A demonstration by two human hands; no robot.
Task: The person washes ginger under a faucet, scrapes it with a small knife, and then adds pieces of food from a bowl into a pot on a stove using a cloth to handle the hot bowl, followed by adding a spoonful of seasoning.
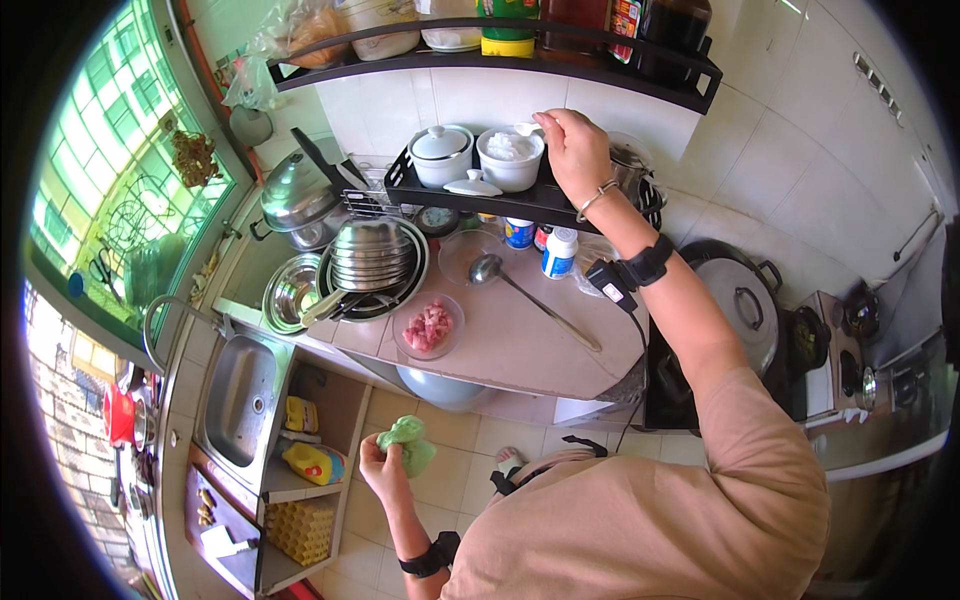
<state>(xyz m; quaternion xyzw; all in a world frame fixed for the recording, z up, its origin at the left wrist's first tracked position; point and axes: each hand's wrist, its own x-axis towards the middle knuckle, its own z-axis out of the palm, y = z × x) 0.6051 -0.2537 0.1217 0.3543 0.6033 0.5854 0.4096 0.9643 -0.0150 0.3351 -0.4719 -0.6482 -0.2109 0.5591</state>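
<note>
My right hand (576, 155) pinches a small white spoon (526, 128) above an uncovered white ceramic jar (511, 172). White granules (510, 145) heap up inside that jar. Its lid (472, 184) lies in front on the black rack (517, 202), and a lidded white jar (441, 154) stands to the left. Low in front of my body, my left hand (384, 466) grips a crumpled green plastic bag (407, 442); whether anything is inside cannot be seen. Between the hands, a clear bowl (459, 341) with pieces of raw meat (427, 328) rests on the counter.
A ladle (536, 311) lies across the counter (517, 367) beside a white bottle (560, 253). Stacked metal bowls (373, 255) stand left, with the sink (240, 405) beyond. A large lidded pan (731, 304) sits right. The wall shelf (495, 64) overhangs the rack. A cable (643, 360) hangs from my right wrist.
</note>
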